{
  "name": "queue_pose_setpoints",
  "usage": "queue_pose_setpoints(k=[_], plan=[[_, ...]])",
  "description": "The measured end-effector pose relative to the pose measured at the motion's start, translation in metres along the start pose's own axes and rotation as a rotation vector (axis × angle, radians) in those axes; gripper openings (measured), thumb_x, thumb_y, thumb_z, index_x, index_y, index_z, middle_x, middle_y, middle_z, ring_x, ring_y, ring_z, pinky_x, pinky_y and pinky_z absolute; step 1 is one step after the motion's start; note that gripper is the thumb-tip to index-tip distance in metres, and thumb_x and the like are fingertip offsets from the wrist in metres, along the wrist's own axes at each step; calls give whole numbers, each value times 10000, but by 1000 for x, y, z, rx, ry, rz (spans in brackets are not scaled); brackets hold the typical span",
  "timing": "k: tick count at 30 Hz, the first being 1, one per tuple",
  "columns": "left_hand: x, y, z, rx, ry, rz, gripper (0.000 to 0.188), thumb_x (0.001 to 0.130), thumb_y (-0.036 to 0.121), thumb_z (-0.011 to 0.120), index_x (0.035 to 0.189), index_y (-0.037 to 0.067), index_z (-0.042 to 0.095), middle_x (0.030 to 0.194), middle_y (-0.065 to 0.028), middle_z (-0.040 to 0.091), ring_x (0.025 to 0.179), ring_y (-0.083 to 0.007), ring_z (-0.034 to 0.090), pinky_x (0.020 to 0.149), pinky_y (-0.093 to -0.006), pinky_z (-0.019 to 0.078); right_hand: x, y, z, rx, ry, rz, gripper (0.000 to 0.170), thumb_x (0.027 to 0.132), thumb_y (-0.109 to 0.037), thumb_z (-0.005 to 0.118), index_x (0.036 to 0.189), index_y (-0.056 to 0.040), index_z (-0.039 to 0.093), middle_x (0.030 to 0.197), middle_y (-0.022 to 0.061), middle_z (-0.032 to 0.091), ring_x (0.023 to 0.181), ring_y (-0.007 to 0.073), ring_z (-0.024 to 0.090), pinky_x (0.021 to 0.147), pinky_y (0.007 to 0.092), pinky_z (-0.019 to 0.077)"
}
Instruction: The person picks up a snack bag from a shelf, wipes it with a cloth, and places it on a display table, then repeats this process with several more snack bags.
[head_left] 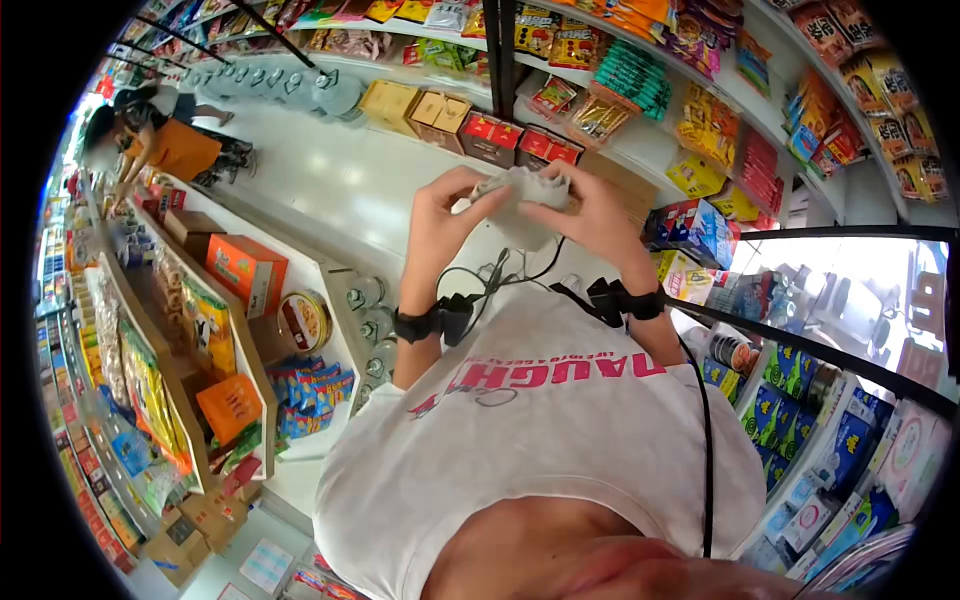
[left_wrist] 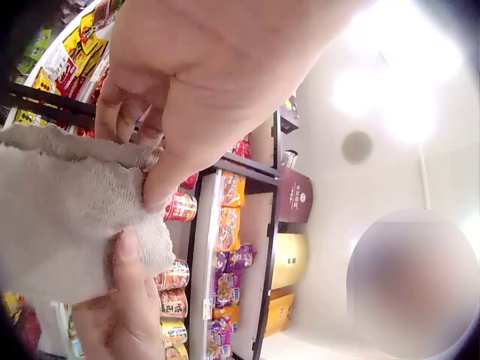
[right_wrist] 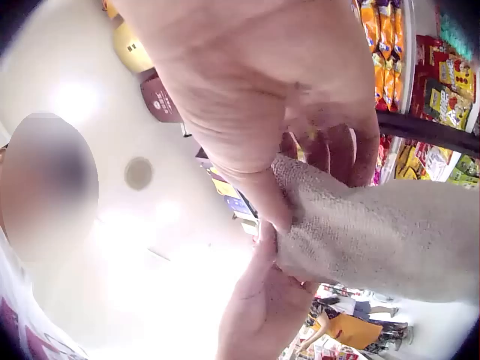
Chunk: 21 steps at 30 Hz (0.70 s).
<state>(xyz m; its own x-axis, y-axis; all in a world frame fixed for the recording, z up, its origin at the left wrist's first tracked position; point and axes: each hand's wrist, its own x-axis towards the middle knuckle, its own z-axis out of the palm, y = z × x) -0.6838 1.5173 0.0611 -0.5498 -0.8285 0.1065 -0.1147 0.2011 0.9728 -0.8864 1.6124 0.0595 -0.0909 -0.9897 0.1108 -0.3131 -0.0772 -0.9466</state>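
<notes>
Both hands hold up a grey, towel-like cloth [head_left: 525,215] in front of the chest. It looks folded or doubled, with a wavy upper edge. My left hand [head_left: 440,215] pinches its left side, thumb on the near face and fingers curled behind. The right hand [head_left: 597,215] grips the opposite side the same way. In the left wrist view the cloth [left_wrist: 67,214] shows a rough, looped weave, and both thumbs press on its near edge. From the right wrist the cloth [right_wrist: 375,236] stretches away sideways, hiding part of the fingers.
Shelves of packaged snacks [head_left: 630,80] curve along the far side, with red gift boxes [head_left: 490,135] below. On the left stands a low shelf unit with an orange box [head_left: 247,272] and a round tin [head_left: 303,322]. Another person [head_left: 170,145] bends over farther left. Cables [head_left: 490,275] hang near my wrists.
</notes>
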Motion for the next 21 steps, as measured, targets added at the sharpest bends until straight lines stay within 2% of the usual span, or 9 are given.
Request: queue_pose_setpoints(k=[2, 4, 8, 11, 13, 14, 17, 18, 21], plan=[[2, -5, -13, 0, -46, 74, 123, 841, 48, 757, 893, -50, 703, 819, -41, 655, 757, -107, 555, 687, -258, 433, 12, 1, 11, -83, -133, 10, 469, 874, -236, 782, 1243, -13, 599, 1063, 76, 697, 942, 134, 625, 837, 327, 501], [2, -8, -22, -75, -94, 101, 97, 850, 23, 732, 896, -55, 698, 860, -65, 653, 789, -124, 567, 714, -267, 444, 18, -5, 24, -9, -179, 4, 426, 893, -263, 760, 1210, -10, 626, 1019, 84, 705, 867, 135, 611, 790, 331, 497], [14, -16, -22, -227, -8, -113, 167, 956, 73, 663, 1072, -43, 693, 949, -50, 673, 874, -117, 610, 761, -240, 478, 19, 0, 27, -127, -136, 166, 390, 923, -325, 716, 1132, 3, 680, 916, 112, 712, 728, 161, 581, 714, 345, 487], [32, -23, -10, -206, 34, -155, 250, 1005, 161, 623, 1157, -34, 666, 945, -78, 686, 900, -131, 646, 805, -254, 520, 15, -4, 14, -248, 232, 372, 389, 920, -356, 712, 1046, 12, 706, 827, 114, 695, 672, 187, 556, 687, 355, 478], [48, -46, -9, -224, -104, -266, 309, 1029, 228, 594, 1185, -33, 649, 931, -109, 694, 913, -147, 670, 836, -276, 547, 12, 7, 3, -120, 427, 192, 370, 931, -315, 699, 1075, 26, 684, 795, 147, 648, 674, 207, 556, 668, 350, 473], [56, -49, -4, -184, -221, -353, 499, 1064, 413, 481, 1148, -46, 654, 919, -144, 708, 904, -206, 698, 867, -335, 571, 11, 11, -4, -56, 519, 95, 362, 937, -294, 692, 1089, 33, 673, 779, 163, 624, 674, 217, 555, 659, 348, 471], [79, -61, 22, -440, -588, -647, 673, 1062, 549, 351, 1165, -49, 642, 989, -178, 715, 967, -277, 708, 887, -396, 576, 2, 4, -25, -20, 452, 86, 399, 932, -378, 698, 1098, -16, 670, 863, 108, 662, 691, 179, 543, 668, 309, 459], [83, -65, 34, -594, -716, -613, 741, 1046, 603, 303, 1221, -42, 621, 1096, -213, 704, 1063, -338, 687, 923, -434, 567, -2, 0, -32, 41, 381, 61, 356, 951, -333, 684, 1130, -27, 654, 893, 105, 660, 725, 190, 562, 682, 314, 477], [100, -92, 67, -971, -419, -727, 653, 1050, 526, 378, 1429, 0, 458, 1281, -217, 630, 1104, -345, 666, 989, -467, 537, -10, 16, -47, 207, 163, 69, 322, 968, -281, 665, 1151, -18, 642, 905, 121, 670, 744, 205, 579, 688, 336, 497]])
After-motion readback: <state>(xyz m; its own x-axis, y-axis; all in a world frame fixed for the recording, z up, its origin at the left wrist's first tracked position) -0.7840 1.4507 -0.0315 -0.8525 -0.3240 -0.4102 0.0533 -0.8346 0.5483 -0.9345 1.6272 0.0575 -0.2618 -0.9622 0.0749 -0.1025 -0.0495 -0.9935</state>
